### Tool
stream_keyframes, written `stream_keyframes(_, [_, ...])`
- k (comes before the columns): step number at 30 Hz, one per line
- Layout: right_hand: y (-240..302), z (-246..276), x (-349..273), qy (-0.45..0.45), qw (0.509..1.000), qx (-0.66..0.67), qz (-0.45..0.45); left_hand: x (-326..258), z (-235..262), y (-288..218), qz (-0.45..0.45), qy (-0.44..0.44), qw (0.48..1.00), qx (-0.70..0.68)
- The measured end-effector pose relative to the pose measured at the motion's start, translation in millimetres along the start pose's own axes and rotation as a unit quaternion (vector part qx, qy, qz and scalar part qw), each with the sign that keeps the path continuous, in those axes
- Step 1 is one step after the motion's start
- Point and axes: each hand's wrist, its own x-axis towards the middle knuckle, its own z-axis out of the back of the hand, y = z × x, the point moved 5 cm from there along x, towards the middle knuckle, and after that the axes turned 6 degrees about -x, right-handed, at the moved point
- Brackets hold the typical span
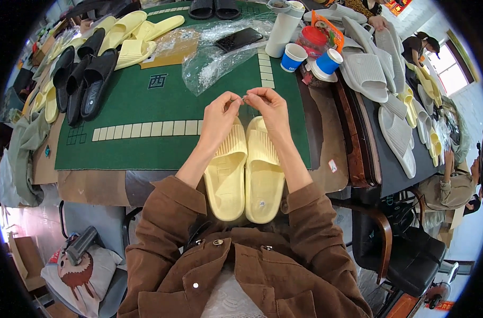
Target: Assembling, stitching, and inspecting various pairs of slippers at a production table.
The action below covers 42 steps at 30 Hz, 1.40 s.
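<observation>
A pair of pale yellow slide slippers, the left slipper (225,183) and the right slipper (264,185), lies side by side at the table's near edge, toes pointing away from me. Over their toe ends my left hand (220,117) and my right hand (273,114) come together, nearly touching. Both thumbs and forefingers are pinched. Something tiny and dark seems to sit between the fingertips, too small to name. My wrists partly cover the slippers' ribbed straps. Beneath them spreads a green mat (141,100) with printed white tiles.
Black slippers (99,85) and yellow slippers (126,29) lie at the far left. Clear plastic bags (204,71) hold a black phone (239,38). Paper cups (294,57), a white bottle (284,32) and grey slippers (364,69) stand right. Chairs (405,254) flank me; people work beyond.
</observation>
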Motion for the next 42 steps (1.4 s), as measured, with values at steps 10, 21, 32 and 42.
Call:
stream_keyframes(10, [1.5,-2.5,-1.0,0.026,0.999,-0.017,-0.009,-2.7,0.6,-5.0,-0.011,-0.002,1.0,0.007])
stream_keyframes(21, [1.8,-3.9,-2.1,0.047,0.998,-0.048,-0.012,-4.4,-0.7,-7.1,-0.034,-0.001,0.999,0.008])
stream_keyframes(32, [0.2,-3.3,-1.6,0.048,0.996,-0.075,-0.023,-5.9,-0.5,-9.3,-0.035,-0.009,0.999,0.031])
stream_keyframes(42, [-1.6,-4.9,-2.4,0.033,0.991,-0.128,0.018,-5.0,-0.6,-4.5,-0.026,-0.026,0.999,0.029])
